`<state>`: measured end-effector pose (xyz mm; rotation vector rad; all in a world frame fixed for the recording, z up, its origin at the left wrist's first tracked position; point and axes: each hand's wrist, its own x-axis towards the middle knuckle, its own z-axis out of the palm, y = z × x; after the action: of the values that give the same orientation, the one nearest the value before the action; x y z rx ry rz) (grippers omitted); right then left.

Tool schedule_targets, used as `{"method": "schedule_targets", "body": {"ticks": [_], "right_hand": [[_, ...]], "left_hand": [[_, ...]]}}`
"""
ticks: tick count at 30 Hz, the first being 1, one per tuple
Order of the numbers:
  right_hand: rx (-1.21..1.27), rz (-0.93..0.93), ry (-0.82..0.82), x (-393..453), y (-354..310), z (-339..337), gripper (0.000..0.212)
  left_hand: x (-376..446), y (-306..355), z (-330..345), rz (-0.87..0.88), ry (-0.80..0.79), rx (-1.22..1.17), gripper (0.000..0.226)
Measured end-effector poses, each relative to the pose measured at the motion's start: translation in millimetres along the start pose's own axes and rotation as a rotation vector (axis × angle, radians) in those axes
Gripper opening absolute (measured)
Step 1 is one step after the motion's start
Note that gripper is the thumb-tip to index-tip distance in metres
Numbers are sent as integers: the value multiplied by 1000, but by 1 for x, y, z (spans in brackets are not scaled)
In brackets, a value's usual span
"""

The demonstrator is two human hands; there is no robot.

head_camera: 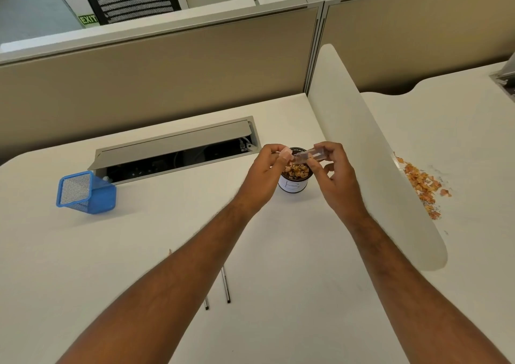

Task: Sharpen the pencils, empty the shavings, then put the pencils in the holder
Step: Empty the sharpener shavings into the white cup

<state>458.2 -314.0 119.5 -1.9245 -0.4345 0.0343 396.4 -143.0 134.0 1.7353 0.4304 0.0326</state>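
My left hand (pixel 264 172) pinches the pink sharpener piece (pixel 287 153), and my right hand (pixel 335 172) grips the clear shavings case (pixel 312 156). Both are held just above a small dark cup (pixel 292 186) with a white label, which is filled with orange-brown shavings. Two grey pencils (pixel 226 285) lie on the white desk near me, partly hidden under my left forearm. The blue mesh pencil holder (pixel 85 192) stands at the left of the desk and looks empty.
An open grey cable tray (pixel 175 149) runs along the back of the desk. A curved white divider (pixel 370 154) rises at the right. Beyond it, loose shavings (pixel 423 186) lie scattered on the neighbouring desk. Beige partition panels close the back.
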Motion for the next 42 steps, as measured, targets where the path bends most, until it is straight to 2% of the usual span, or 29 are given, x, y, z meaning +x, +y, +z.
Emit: {"method": "schedule_targets", "body": {"ticks": [6,9,18,21,23,28,31,38,42], "right_hand": [[96,43,-21,-2,-2,-1,26],[103,36,-44,-1,-1,0,26],[68,4,-16,1,4,-2,27],[-59,-48,21,2,6,-7,33],[-153,-109,-12,4,7,-9,43],[-395,-214,-188,8,20,-7,52],[-489,-261,-154,8,24,-9,51],[-461,-292,-180,8,22,-3,51],[-364,-193,-128,7,16,-4,51]], "left_hand": [[4,8,2,-193,9,-313,25],[5,9,3,-221,-26,-338,26],[8,5,2,-188,-1,-360,24],[8,9,3,-179,87,-329,18],[7,11,4,-159,138,-239,18],[3,1,8,-73,98,-104,32],[3,-2,10,-23,73,-46,29],[4,-5,11,5,67,0,28],[0,-2,11,102,102,-53,24]]}}
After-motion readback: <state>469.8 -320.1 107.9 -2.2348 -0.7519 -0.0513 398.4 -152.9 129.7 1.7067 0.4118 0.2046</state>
